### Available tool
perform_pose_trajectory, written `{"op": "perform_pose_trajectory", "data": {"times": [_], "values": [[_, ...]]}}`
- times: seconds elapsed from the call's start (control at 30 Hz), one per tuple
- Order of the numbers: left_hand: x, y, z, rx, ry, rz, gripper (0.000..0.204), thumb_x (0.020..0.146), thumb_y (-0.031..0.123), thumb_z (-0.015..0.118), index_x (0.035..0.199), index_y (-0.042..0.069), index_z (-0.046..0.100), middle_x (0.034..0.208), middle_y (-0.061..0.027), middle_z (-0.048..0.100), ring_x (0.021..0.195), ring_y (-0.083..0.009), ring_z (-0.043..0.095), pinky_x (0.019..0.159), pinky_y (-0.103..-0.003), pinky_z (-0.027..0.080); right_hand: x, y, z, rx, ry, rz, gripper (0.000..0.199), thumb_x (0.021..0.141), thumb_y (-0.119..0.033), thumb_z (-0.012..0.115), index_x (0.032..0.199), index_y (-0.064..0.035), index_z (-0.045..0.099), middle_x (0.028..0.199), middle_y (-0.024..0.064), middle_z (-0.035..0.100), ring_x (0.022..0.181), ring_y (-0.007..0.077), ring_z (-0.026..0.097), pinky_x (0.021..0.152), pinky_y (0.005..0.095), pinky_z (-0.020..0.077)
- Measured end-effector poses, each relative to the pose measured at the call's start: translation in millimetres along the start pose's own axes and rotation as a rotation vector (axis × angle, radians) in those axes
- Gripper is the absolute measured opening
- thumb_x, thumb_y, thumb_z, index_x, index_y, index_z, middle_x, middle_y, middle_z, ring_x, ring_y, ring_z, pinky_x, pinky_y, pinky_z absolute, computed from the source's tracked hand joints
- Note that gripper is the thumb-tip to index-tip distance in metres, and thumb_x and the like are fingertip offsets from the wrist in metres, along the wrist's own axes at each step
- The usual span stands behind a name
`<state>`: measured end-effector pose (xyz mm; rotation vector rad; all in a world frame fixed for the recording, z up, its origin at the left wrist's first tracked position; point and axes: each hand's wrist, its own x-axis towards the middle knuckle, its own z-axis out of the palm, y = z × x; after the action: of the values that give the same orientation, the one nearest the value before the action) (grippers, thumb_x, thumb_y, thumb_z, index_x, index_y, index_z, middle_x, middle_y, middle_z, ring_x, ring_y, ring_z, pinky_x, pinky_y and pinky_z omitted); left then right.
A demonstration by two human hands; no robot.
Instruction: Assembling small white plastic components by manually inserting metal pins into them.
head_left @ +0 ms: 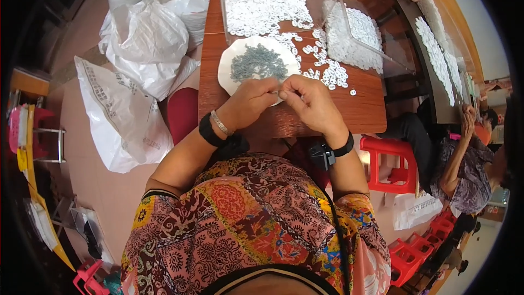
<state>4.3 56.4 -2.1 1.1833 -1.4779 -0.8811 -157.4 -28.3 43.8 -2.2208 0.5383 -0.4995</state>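
Note:
My left hand and my right hand meet over the near edge of a white scalloped plate. Fingers and thumbs are pinched together on both, almost fingertip to fingertip. A tiny pale piece seems to show between them, too small to name. In the plate lies a heap of small, thin grey-green pieces. Small white oval pieces with holes are scattered right of the plate, and a dense layer of white pieces spreads behind it. Another thick pile of white pieces sits farther right.
Clear upright panels stand on the brown wooden table. Large white sacks crowd the floor at left. A red stool is at right, near another person seated at a dark table with more white pieces.

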Motion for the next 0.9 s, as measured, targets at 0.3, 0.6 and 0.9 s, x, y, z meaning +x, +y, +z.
{"op": "perform_pose_trajectory", "data": {"times": [0.3,0.6,0.9], "values": [[-7,-6,-3,-0.047,-0.020,-0.112,0.017,0.084,0.016,0.050,0.075,0.002,0.049,0.060,-0.0021,0.047,0.054,-0.0089,0.046,0.050,-0.024,0.036,-19,40,-24,0.119,0.204,0.132,0.016,0.085,-0.012,0.062,0.097,-0.0025,0.065,0.082,0.0067,0.065,0.074,0.0118,0.058,0.066,0.0251,0.0468],[-8,-4,-6,-0.357,0.039,-0.292,0.013,0.085,0.015,0.049,0.075,0.007,0.047,0.060,0.0026,0.046,0.053,-0.0054,0.044,0.048,-0.020,0.033,-74,143,-98,-0.546,0.493,0.614,0.033,0.079,-0.036,0.063,0.087,-0.0042,0.066,0.082,0.0171,0.066,0.079,0.0329,0.063,0.068,0.0407,0.0476],[-11,-3,1,-0.311,0.015,-0.298,0.014,0.086,0.017,0.049,0.077,0.007,0.048,0.061,0.0013,0.049,0.053,-0.0062,0.045,0.049,-0.020,0.033,-67,157,-90,-0.626,0.374,0.586,0.028,0.073,-0.028,0.069,0.083,-0.0029,0.064,0.077,0.0150,0.065,0.074,0.0296,0.063,0.066,0.0384,0.0480]]}}
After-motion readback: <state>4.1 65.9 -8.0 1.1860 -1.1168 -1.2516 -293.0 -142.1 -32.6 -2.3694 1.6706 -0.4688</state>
